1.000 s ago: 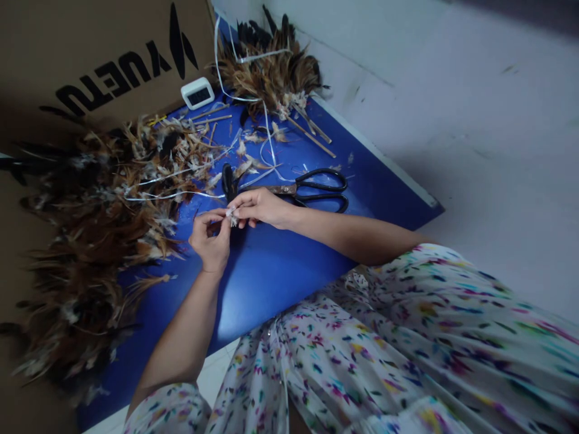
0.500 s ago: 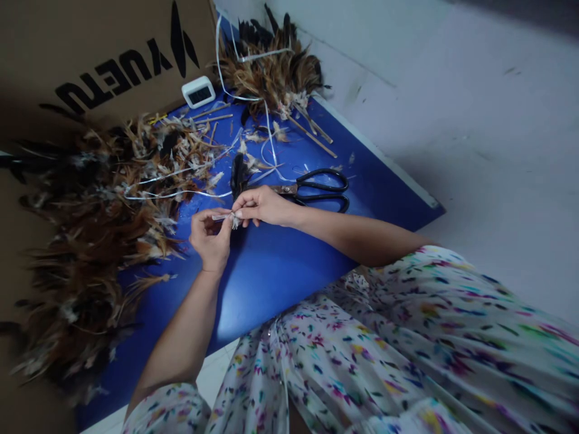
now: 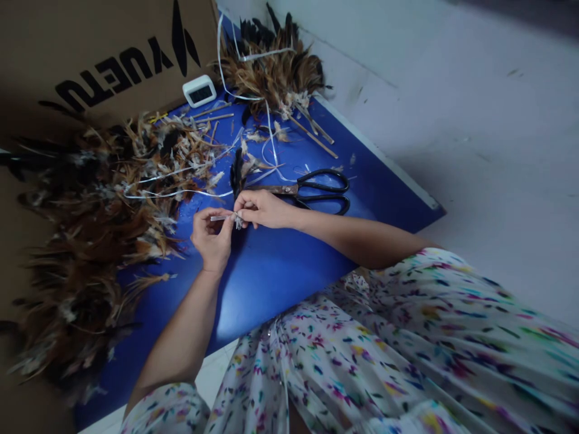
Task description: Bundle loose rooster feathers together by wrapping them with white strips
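A small bundle of dark feathers stands upright between my hands, its pale fluffy ends pointing down toward me. My right hand pinches this bundle near its base with thumb and fingers. Thumb and fingers of my left hand are closed on a thin whitish plastic strip that meets the bundle's base. The two sets of fingertips nearly touch, so the exact contact is partly hidden. Just behind my right hand lie black-handled scissors, their blades partly covered by that hand and the feathers.
Loose brown and white feathers spread over the left of the blue table. Tied feather dusters with thin sticks lie at the back. A white digital clock stands by a cardboard box. White plastic ribbon trails between them.
Both hands stay at nearly the same place with the bundle and strip. The fingers have shifted only slightly, and the feathers' tips stand a little higher.
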`<state>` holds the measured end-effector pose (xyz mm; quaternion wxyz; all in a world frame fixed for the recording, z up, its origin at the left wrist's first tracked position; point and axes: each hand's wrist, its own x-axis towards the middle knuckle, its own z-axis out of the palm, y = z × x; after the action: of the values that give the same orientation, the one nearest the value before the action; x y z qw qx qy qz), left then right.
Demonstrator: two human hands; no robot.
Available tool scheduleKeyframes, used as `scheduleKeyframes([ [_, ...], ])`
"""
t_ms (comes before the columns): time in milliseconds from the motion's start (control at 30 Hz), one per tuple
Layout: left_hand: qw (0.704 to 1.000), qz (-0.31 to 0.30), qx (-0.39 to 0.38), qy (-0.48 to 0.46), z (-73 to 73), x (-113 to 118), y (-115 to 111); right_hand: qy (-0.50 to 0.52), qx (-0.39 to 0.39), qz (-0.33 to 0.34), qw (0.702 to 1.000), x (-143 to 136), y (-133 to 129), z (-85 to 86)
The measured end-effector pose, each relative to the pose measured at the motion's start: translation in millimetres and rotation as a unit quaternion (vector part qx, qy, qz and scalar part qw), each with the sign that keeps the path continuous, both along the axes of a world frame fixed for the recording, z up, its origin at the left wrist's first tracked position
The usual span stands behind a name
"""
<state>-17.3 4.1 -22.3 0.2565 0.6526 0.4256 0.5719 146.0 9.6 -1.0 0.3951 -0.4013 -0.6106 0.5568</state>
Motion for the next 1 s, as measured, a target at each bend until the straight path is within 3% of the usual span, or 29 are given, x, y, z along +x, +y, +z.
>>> scheduleKeyframes([
  [333,0.999,0.004,-0.029,-0.017,1.4,1.1,1.9,-0.154,0.126,-0.067,0.978,2.0,-10.8,10.0],
  [1000,0.996,-0.011,-0.062,-0.063,-2.5,0.8,5.8,-0.178,0.142,-0.107,0.968,5.8,-7.8,7.0],
])
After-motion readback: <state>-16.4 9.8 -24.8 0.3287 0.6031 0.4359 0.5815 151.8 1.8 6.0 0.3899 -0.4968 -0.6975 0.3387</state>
